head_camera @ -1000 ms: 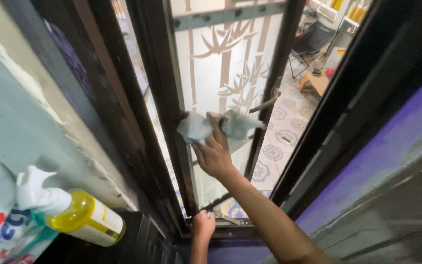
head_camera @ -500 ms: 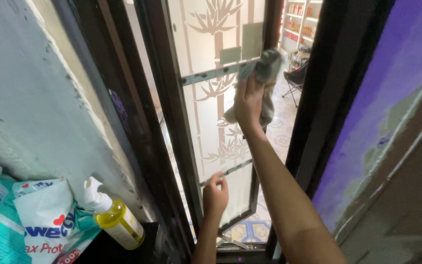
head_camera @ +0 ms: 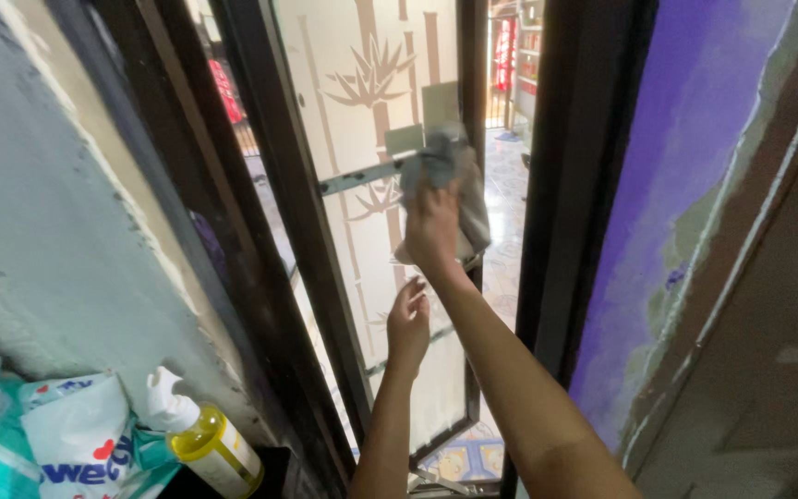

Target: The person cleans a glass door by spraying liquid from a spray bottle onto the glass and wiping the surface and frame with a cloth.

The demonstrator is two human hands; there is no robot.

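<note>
My right hand [head_camera: 430, 229] grips a crumpled grey cloth [head_camera: 454, 176] and presses it against the frosted glass pane [head_camera: 371, 120], which carries a bamboo pattern and sits in a dark frame [head_camera: 279, 185]. The cloth lies just beside a metal crossbar [head_camera: 357, 177] that runs across the pane. Below it, my left hand [head_camera: 408, 323] rests flat on the same glass with its fingers together, holding nothing.
A yellow spray bottle [head_camera: 205, 442] with a white trigger stands at the lower left beside white and teal plastic packs [head_camera: 66, 439]. A grey wall [head_camera: 57, 231] is on the left, a purple peeling wall [head_camera: 667, 212] on the right. Patterned floor tiles [head_camera: 459, 457] show beyond the gap.
My right hand has carried the cloth up the glass from mid-pane to the crossbar. My left hand has slid higher on the pane, and the view has tilted upward.
</note>
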